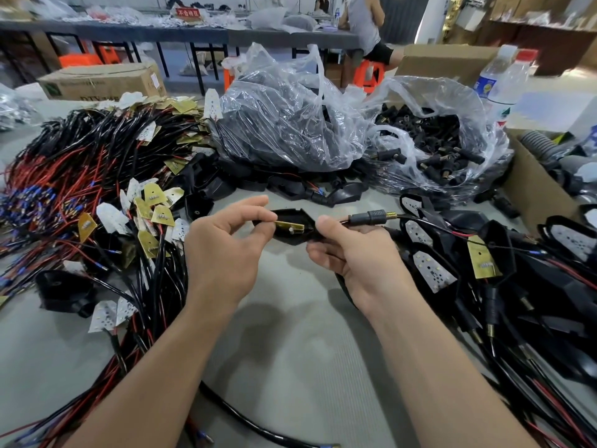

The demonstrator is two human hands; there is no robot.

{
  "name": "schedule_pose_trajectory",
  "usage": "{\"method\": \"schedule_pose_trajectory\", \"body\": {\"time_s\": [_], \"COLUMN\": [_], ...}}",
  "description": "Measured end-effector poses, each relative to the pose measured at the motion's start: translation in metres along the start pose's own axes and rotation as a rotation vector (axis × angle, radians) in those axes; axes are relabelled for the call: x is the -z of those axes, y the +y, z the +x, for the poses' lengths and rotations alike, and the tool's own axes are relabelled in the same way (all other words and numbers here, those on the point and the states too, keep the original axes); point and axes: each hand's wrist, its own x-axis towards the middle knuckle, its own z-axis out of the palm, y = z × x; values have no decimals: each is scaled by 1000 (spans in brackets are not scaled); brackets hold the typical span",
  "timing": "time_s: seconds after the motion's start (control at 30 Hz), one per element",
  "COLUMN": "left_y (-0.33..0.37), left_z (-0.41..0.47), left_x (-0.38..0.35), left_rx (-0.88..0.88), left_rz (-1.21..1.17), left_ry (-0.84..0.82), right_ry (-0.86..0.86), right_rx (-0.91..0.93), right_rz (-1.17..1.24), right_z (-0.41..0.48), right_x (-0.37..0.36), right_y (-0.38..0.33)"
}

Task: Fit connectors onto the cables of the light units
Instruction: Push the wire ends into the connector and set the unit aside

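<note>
Left hand (223, 253) is pinching the gold LED board (289, 225) between thumb and forefinger; the board is lying in the black light housing (292, 236) just past those fingers. Right hand (358, 257) fingers are clamping the housing's other end (grip partly hidden), with the black barrel connector (368, 218) sticking out beyond the thumb, above the grey surface (290, 334).
</note>
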Motion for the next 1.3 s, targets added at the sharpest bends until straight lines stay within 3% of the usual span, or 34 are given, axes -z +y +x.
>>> {"method": "schedule_pose_trajectory", "body": {"time_s": [0.13,0.2,0.37,0.53,0.7,0.97,1.3], "left_y": [4,2,3,2,0,-6,-9], "left_z": [-3,-5,-2,2,2,15,11], "left_x": [3,3,3,1,-5,7,2], "left_rx": [-350,-401,-101,249,483,574,536], "left_rz": [247,280,121,-194,-250,-386,-406], "left_ry": [58,43,-175,-182,-284,-193,-263], "right_ry": [46,51,53,16,-70,6,-87], "right_rx": [-32,-26,-4,43,49,30,84], "right_rz": [-22,-5,40,8,-39,205,59], "right_z": [0,0,-1,-2,-2,1,-1], "right_x": [-4,-2,0,-1,0,14,15], "right_y": [2,1,-1,1,1,-18,-12]}}
